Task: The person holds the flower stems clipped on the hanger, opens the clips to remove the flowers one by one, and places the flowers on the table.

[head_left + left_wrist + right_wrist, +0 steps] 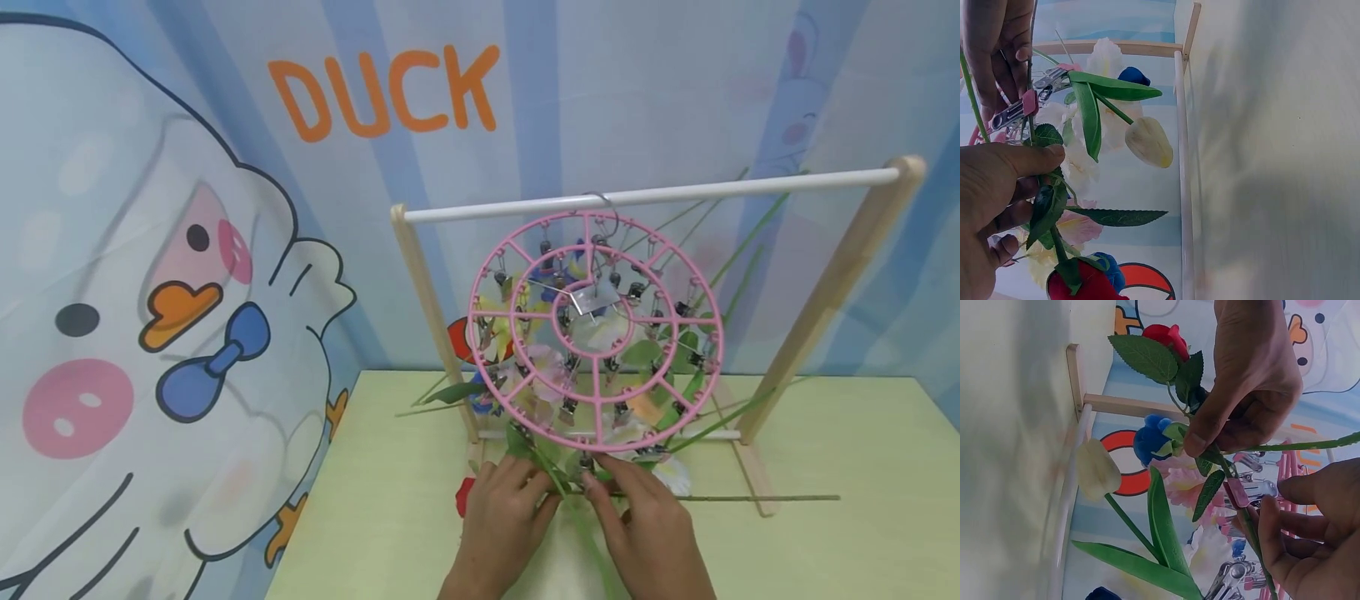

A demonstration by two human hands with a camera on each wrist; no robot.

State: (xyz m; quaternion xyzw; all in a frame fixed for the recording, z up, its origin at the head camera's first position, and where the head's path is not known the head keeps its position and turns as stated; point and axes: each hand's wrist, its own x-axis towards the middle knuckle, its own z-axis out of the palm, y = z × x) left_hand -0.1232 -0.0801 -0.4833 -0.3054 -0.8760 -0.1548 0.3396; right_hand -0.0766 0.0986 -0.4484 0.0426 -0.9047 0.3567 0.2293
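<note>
My left hand (504, 512) pinches the leafy stem of an artificial red rose (1169, 339) between thumb and fingers. The bloom points left in the head view, and its long stem (765, 498) runs out to the right. A metal clip with pink tips (1238, 492) sits across that stem. My right hand (651, 525) holds this clip's tail end between thumb and forefinger. Above both hands hangs a pink round clip hanger (597, 446). Beside the rose, a white tulip (1149, 142) with green leaves dangles from another clip.
The hanger hooks over the white bar (480, 210) of a wooden-sided stand (832, 292) on a pale yellow table (862, 433). Several other artificial flowers, including a blue one (1152, 440) and a pink one (547, 371), hang under the rings. Behind is a cartoon backdrop (637, 75).
</note>
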